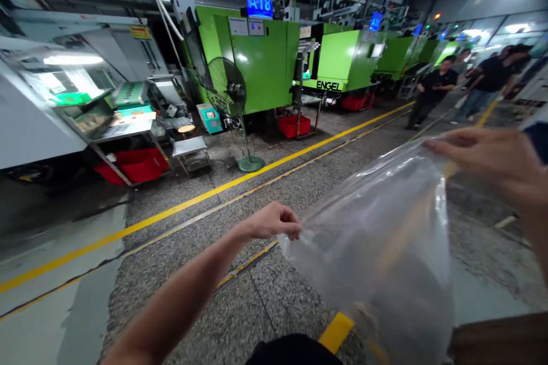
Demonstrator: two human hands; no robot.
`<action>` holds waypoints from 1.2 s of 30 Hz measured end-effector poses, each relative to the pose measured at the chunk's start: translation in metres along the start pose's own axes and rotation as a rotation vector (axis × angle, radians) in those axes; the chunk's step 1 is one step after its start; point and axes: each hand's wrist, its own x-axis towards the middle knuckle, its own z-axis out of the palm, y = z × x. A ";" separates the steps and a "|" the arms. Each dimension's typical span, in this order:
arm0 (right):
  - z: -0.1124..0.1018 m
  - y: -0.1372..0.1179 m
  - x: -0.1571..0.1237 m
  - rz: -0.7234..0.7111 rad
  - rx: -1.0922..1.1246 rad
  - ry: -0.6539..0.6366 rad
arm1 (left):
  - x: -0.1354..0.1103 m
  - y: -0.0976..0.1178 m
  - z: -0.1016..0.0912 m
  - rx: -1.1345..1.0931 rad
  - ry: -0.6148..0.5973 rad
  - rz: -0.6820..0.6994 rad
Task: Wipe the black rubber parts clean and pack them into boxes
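Observation:
A large clear plastic bag (pixel 385 239) hangs stretched between my two hands, its top edge slanting up to the right. My left hand (pixel 276 221) pinches the bag's left corner with fingers closed. Higher up at the right, my right hand (pixel 483 154) grips the other top corner between thumb and fingers. The floor and a yellow line show through the film. Nothing can be made out inside the bag, and its lower end runs out of view at the bottom.
Beyond a yellow floor line (pixel 180 208) stand green machines (pixel 268 68), a standing fan (pixel 235 91), a small metal step (pixel 191 147) and red bins (pixel 294 125). At the upper right, a person (pixel 436 88) and others stand in the aisle. A brown box-like edge (pixel 500 339) sits at the lower right.

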 end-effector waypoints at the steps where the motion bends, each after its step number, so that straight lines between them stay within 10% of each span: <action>1: 0.011 0.000 -0.018 0.026 -0.056 0.048 | 0.008 -0.010 0.010 -0.038 0.046 -0.019; 4: 0.061 -0.016 -0.098 0.129 0.041 0.191 | 0.030 -0.045 0.043 -0.209 0.221 -0.119; 8: 0.148 -0.059 -0.219 0.315 0.599 -0.759 | 0.045 -0.081 0.086 -0.233 0.332 -0.213; 10: 0.181 -0.075 -0.256 0.342 0.659 -0.880 | 0.043 -0.093 0.099 -0.183 0.297 -0.226; 18: 0.210 -0.067 -0.281 0.320 0.877 -1.022 | 0.009 -0.128 0.091 -0.349 0.155 -0.290; 22: 0.216 -0.052 -0.298 0.314 0.886 -1.098 | -0.004 -0.145 0.087 -0.449 0.284 -0.297; 28: 0.220 -0.004 -0.317 0.899 1.421 -0.668 | -0.030 -0.164 0.060 -0.633 0.724 -0.312; 36: 0.245 0.046 -0.330 1.484 1.760 -0.162 | -0.005 -0.200 0.067 -1.100 0.841 -0.418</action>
